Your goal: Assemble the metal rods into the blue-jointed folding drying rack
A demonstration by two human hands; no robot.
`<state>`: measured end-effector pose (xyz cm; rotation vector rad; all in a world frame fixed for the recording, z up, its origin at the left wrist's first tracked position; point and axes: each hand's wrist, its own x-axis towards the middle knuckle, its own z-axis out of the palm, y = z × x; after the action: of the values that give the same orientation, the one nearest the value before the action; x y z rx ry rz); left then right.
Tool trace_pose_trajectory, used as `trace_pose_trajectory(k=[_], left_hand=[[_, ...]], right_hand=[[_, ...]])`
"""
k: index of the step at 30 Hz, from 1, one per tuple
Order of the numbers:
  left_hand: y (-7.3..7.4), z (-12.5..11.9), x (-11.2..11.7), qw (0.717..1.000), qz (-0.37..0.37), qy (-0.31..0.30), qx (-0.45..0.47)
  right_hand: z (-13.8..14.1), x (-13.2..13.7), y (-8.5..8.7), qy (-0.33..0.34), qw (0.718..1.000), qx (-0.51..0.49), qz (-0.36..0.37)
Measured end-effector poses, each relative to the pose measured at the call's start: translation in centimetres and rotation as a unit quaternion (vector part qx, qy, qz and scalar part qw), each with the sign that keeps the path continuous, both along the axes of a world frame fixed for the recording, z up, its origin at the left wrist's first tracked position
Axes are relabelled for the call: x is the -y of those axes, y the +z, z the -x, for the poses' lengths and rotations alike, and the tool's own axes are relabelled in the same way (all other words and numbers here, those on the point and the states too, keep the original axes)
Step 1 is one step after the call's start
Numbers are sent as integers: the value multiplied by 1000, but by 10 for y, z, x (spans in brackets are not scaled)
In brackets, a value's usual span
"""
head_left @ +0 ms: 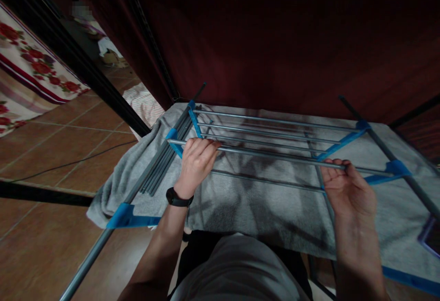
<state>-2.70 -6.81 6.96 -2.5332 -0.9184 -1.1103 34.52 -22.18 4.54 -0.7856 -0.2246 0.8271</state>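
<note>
A metal rack frame of grey rods and blue plastic joints lies over a grey towel [261,209]. My left hand [195,161], with a black watch on the wrist, is closed around one grey cross rod [271,155] near its left end. My right hand [347,188] grips the same rod further right, fingers curled over it. Blue connectors [395,168] join the rods to the long side poles [405,172]. Several other parallel rods [275,121] run behind the held one.
A bundle of loose grey rods [161,168] lies along the towel's left side. A dark red curtain [292,40] hangs behind. Brown floor tiles [51,154] with a black cable lie to the left, beside a flowered cloth [30,67].
</note>
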Motion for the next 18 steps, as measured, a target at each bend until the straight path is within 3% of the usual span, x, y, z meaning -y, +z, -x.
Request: trace_pose_trajectory(k=[7,18], left_hand=[[3,-4,-7,1000,2,-8,-4],[-8,-7,-11,1000,17,-18,6]], right_hand=[[2,-2,3,-15,1000,-8,1],[-1,-2,-1,-8,1000,-18,9]])
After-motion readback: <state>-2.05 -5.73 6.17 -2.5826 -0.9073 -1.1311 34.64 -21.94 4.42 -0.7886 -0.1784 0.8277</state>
